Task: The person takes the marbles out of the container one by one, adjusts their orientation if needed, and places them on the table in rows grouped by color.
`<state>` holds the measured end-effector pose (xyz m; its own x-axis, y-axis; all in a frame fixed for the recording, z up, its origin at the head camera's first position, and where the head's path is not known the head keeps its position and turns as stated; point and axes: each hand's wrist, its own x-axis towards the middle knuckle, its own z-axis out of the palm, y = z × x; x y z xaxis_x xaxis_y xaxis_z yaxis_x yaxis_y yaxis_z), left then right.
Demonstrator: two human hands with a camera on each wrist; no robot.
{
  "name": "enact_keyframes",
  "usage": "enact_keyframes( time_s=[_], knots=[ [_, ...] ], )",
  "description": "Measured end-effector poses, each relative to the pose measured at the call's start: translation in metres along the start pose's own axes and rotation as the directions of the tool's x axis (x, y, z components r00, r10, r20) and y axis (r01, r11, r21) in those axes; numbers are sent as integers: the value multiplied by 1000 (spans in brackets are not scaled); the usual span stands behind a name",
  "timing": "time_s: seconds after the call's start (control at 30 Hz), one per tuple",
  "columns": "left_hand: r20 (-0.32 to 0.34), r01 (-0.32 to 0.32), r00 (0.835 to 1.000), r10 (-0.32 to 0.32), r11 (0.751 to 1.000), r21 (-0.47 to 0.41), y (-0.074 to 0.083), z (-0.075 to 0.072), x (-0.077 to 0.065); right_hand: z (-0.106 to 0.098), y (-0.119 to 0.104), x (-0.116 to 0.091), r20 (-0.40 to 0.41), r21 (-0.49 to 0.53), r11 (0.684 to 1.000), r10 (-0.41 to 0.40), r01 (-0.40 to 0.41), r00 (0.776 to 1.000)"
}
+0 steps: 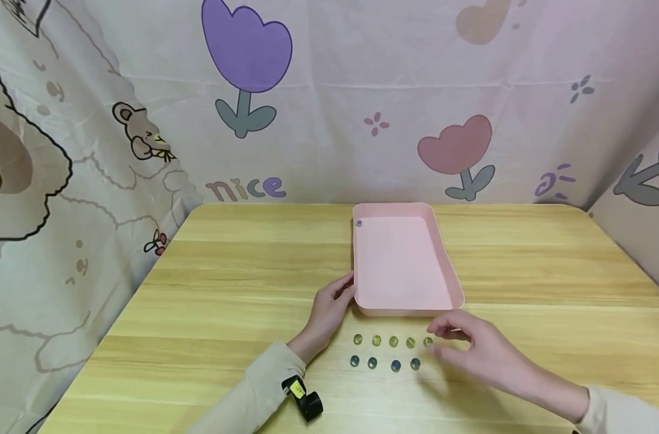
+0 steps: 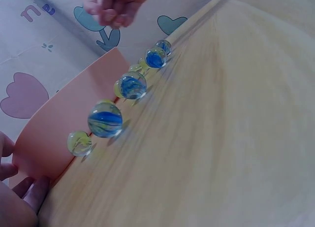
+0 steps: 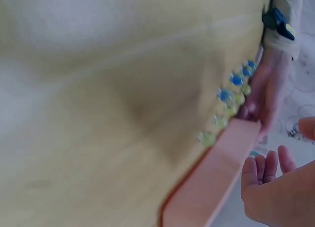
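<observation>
A row of glass marbles with yellow swirls (image 1: 394, 342) lies in front of the pink tray (image 1: 402, 259). Nearer the person runs a second row, of blue-swirled marbles (image 1: 396, 366). One small bluish marble (image 1: 359, 223) sits inside the tray at its far left corner. My left hand (image 1: 329, 307) touches the tray's near left corner, its fingers along the outer wall. Just right of the rows my right hand (image 1: 478, 346) hovers, thumb and fingers apart around nothing, close to the rightmost yellow marble (image 1: 428, 341). Its loosely bent fingers also show in the right wrist view.
A wooden table (image 1: 242, 259) bears everything. Behind and beside it hangs a cloth printed with flowers (image 1: 329, 150). A black wrist camera (image 1: 303, 398) is strapped over the left sleeve.
</observation>
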<state>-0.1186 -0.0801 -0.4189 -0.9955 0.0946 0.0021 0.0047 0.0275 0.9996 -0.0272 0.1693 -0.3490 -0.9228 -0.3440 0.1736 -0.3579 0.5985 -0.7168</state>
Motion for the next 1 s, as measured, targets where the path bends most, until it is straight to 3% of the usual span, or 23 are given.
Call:
enact_keyframes(
  time_s=[0.4,0.67,1.0],
  knots=[
    [-13,-3,1000,3,999,32,2,0,-1,-14,-2,37,4,4,996,94,-94,996],
    [-11,-6,1000,6,999,46,4,0,-1,-21,-3,65,-9,-24,996,83,-84,996],
    [-20,-4,1000,5,998,55,2,-1,-3,-34,-1,114,-27,-68,996,56,-58,998]
  ],
)
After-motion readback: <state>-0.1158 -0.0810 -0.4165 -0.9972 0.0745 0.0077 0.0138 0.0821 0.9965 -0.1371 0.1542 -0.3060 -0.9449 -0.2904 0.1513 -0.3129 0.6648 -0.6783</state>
